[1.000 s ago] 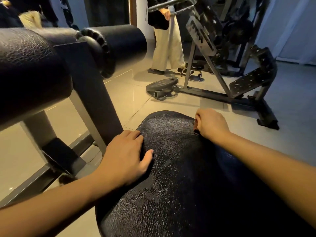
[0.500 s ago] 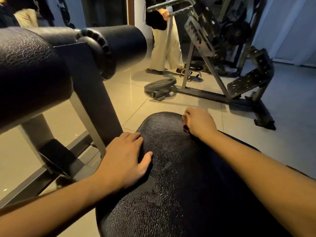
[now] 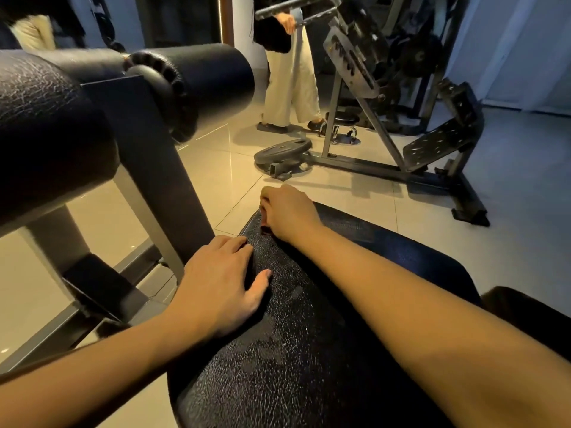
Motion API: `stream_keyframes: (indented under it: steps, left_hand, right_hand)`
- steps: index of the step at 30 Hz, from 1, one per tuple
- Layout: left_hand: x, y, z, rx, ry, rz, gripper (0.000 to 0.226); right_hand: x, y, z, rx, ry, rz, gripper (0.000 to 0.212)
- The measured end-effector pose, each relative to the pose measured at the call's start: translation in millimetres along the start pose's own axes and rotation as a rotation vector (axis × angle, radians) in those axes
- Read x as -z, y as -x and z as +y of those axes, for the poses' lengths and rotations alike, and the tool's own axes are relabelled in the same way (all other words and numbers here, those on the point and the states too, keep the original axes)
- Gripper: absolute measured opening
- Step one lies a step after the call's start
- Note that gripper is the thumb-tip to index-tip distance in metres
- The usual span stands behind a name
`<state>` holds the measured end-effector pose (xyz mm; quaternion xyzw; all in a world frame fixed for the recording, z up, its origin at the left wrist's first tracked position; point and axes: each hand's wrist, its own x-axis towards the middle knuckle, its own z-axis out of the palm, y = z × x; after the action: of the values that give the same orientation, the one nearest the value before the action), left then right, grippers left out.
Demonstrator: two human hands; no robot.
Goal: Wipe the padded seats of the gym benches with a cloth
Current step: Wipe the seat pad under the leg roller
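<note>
The black padded seat (image 3: 309, 350), cracked and shiny with damp patches, fills the lower middle of the head view. My left hand (image 3: 216, 288) rests on its left edge, fingers lying over the side and thumb spread on top. My right hand (image 3: 287, 211) is curled into a fist at the seat's far left corner. It presses down on a small dark cloth (image 3: 266, 230), of which only a sliver shows under the fingers.
Two black roller pads (image 3: 61, 118) on a dark upright post (image 3: 154, 180) stand close on the left. Beyond the seat lie a weight plate (image 3: 282, 151) and a grey machine frame (image 3: 441, 143) on the tiled floor. A person in pale trousers (image 3: 293, 81) stands at the back.
My right hand has slid left along the seat's far end, from the right side to the left corner. My left hand has stayed on the left edge.
</note>
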<state>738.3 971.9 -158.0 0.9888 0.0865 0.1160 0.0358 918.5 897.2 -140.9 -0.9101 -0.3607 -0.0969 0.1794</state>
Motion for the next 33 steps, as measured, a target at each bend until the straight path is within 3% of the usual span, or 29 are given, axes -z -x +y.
stream_keyframes:
  steps: [7, 10, 14, 18, 20, 22, 27, 30, 33]
  left_hand:
    - [-1.4, 0.0, -2.4, -0.011, 0.013, -0.005, 0.074]
    - [-1.7, -0.5, -0.4, -0.012, 0.017, -0.002, 0.075]
    - [-1.8, -0.9, 1.6, -0.005, 0.006, 0.001, 0.076]
    - [-0.4, -1.2, 0.2, -0.003, 0.009, -0.005, 0.075]
    - [-0.3, -1.5, -1.9, -0.005, 0.013, -0.007, 0.074]
    - [-0.1, -2.2, -2.2, -0.023, 0.005, -0.027, 0.074]
    - [-3.2, -1.6, -1.6, -0.02, 0.007, -0.01, 0.071]
    - [-2.4, -1.4, 0.0, -0.021, 0.006, -0.007, 0.07]
    - [-2.1, -2.0, 0.5, -0.019, -0.001, -0.011, 0.073]
  right_hand:
    - [48.9, 65.4, 130.6, -0.252, 0.111, 0.018, 0.024]
    - [62.6, 87.8, 156.1, -0.34, 0.174, 0.032, 0.025]
    - [44.0, 64.1, 110.0, -0.319, 0.092, 0.066, 0.027]
    - [12.5, 43.9, 11.8, -0.056, -0.019, -0.016, 0.025]
    - [11.5, 47.7, 1.2, 0.034, 0.004, -0.052, 0.025]
    - [21.2, 56.4, 33.1, -0.019, 0.011, -0.038, 0.022]
    - [63.8, 93.6, 150.5, -0.392, 0.166, 0.044, 0.025]
    - [61.8, 94.9, 144.9, -0.415, 0.205, 0.059, 0.022]
    - [37.7, 70.5, 91.5, -0.319, 0.124, 0.082, 0.024]
